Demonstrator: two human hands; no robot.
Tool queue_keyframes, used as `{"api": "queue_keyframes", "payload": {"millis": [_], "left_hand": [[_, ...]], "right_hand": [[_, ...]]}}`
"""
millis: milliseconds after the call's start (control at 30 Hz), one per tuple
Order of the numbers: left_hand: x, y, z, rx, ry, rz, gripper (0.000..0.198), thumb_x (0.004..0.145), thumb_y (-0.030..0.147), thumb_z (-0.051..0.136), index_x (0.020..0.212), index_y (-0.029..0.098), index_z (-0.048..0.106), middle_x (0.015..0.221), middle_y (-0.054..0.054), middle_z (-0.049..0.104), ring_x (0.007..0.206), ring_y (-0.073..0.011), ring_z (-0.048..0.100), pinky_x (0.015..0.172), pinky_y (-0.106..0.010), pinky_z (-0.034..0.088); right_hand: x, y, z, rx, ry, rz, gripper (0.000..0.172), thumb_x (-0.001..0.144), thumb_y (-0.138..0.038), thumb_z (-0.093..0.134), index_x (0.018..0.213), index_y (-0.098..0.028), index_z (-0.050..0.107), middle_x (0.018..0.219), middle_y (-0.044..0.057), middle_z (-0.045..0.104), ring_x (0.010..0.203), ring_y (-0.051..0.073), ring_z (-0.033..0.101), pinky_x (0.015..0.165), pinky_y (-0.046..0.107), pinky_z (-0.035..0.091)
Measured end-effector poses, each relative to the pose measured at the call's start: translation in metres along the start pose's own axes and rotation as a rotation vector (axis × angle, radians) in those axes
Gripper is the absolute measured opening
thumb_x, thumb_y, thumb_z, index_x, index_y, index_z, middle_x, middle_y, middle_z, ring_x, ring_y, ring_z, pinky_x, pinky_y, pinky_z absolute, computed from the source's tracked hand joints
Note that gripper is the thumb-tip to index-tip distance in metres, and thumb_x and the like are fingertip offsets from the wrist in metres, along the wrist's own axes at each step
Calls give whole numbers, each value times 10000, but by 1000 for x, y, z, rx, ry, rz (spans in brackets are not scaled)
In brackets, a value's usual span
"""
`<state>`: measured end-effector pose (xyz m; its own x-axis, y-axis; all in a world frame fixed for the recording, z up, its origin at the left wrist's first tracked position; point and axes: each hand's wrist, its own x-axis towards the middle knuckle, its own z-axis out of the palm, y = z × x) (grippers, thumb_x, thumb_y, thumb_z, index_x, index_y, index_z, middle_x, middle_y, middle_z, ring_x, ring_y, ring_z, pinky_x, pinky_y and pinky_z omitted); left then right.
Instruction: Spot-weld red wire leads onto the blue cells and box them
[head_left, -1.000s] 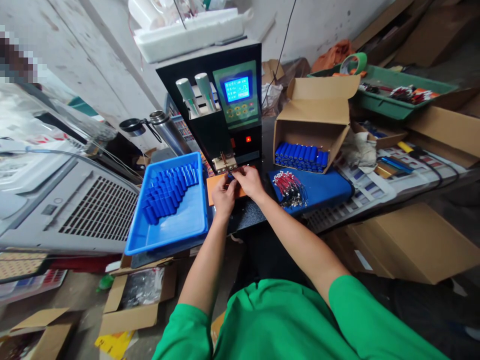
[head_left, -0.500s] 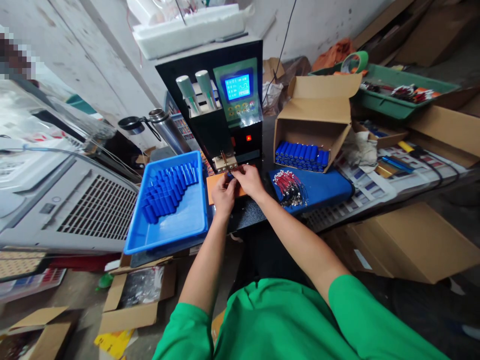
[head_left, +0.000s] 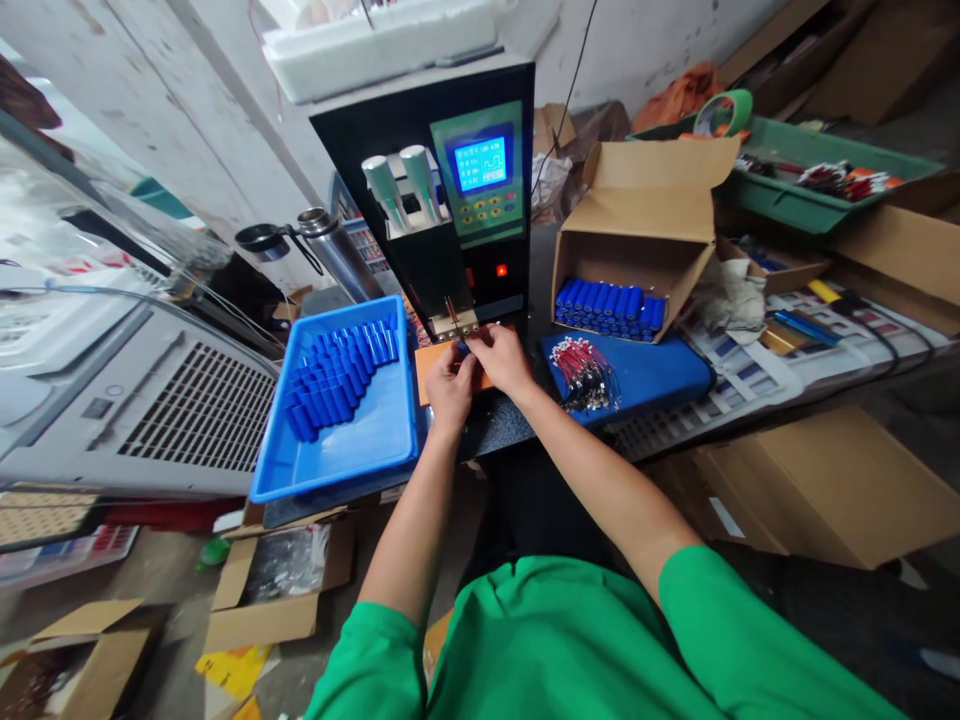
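My left hand (head_left: 450, 388) is closed in a pinch on what looks like a blue battery cell (head_left: 460, 350), mostly hidden by the fingers. Close beside it, the fingertips of my right hand (head_left: 501, 358) are pressed together at the same spot; what they pinch is too small to make out. Both hands are just below the thin copper-coloured electrodes (head_left: 451, 312) of a black spot welder (head_left: 420, 270) with a lit blue screen. An orange pad (head_left: 427, 362) lies under my hands.
Left of my hands, a blue tray (head_left: 375, 440) holds rows of blue cells. To the right, a bundle of red and black wire leads (head_left: 583, 372) lies on a blue block (head_left: 652, 378); behind it an open cardboard box (head_left: 637, 240) holds more cells. A steel flask (head_left: 341, 258) stands behind the tray.
The whole view has shifted slightly. Both hands stay pinched together at the electrodes, with hardly any movement, and the welder's two white-capped green cylinders look a little lower.
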<state>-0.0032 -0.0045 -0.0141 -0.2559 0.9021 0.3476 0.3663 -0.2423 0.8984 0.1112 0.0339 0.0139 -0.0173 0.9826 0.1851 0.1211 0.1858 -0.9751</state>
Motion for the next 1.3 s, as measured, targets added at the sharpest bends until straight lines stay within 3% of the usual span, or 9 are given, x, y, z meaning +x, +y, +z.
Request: {"api": "queue_keyframes", "payload": {"millis": [233,433,633,767,900,1033,1200,1300], "left_hand": [[3,-1,1,-57,-16,16,306,879,406,679,1081,185,741,863,-34,729,773,-163,667,748,-268,548],[0,6,2,-39,-16,1,280,875,419,677,1003,177,732,840,-34,721,735,-155,656,713,-261,538],[1,15,-4,-51,-67,32,295,858,403,691,1025,162,719,948,-63,746,836,-173,693,809,-285,557],[-8,17,-18,-20,-4,51,331,892,446,646,1052,164,714,1019,-86,751,930,-200,706,876,-334,569],[-27,13,-29,134,-54,137,274,916,431,622,969,182,723,1030,-92,743,1003,-218,696,938,-380,557],[-38,5,-29,249,-91,232,226,891,371,662,995,179,722,1141,-123,714,1097,-239,669,981,-421,539],[-35,1,-26,278,-68,218,167,902,320,634,907,181,725,1087,-114,729,1046,-225,682,968,-412,536],[-30,5,-27,231,-69,171,148,879,302,651,874,184,740,1020,-96,749,1002,-222,696,949,-401,542]], "right_hand": [[-4,9,-3,42,-16,-21,135,839,-324,675,848,-190,662,857,47,734,824,207,680,776,302,510],[-6,13,-14,72,-56,-12,278,822,-354,667,625,-182,571,606,-9,594,623,146,546,617,258,415],[-5,10,-20,284,-132,90,376,769,-450,734,584,-185,542,505,-36,499,495,96,449,484,218,333],[-5,7,-24,435,-158,185,397,721,-438,794,582,-185,522,480,-56,466,413,54,365,402,192,241],[-5,4,-27,537,-177,248,406,686,-429,837,598,-176,531,494,-52,487,404,42,362,370,173,203],[-4,5,-28,585,-179,264,401,673,-415,852,606,-167,546,514,-43,511,411,38,370,360,162,195],[-5,6,-31,605,-192,255,404,687,-437,841,634,-174,539,532,-46,513,422,43,370,371,168,195],[-8,6,-32,506,-261,155,348,709,-423,805,655,-170,572,538,-47,520,456,60,401,416,182,268]]}}
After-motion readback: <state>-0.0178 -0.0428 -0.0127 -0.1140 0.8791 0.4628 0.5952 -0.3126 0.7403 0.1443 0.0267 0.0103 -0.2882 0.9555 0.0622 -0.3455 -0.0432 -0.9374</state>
